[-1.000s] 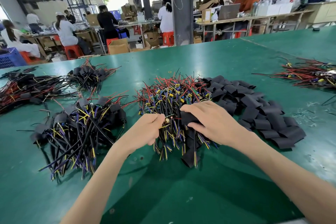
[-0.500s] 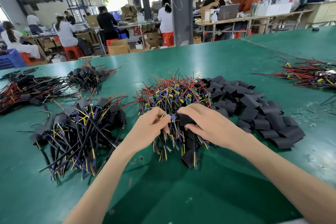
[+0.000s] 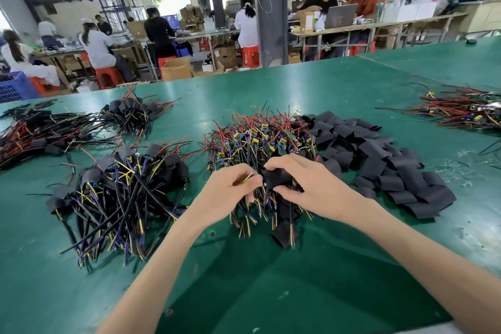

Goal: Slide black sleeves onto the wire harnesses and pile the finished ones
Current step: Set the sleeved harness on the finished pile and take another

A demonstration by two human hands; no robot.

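Black sleeve (image 3: 276, 177) is sitting pinched in the right hand (image 3: 311, 184), now meeting the harness wire ends (image 3: 245, 178) the left hand (image 3: 225, 192) is gripping; the gap from a second ago is closing. Threading is likely starting; finished pile (image 3: 122, 190) is waiting at 9 o'clock.

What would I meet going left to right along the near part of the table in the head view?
Pile of sleeved harnesses → left hand → right hand → heap of loose black sleeves. The unsleeved harness pile lies behind both hands, so it is left out.
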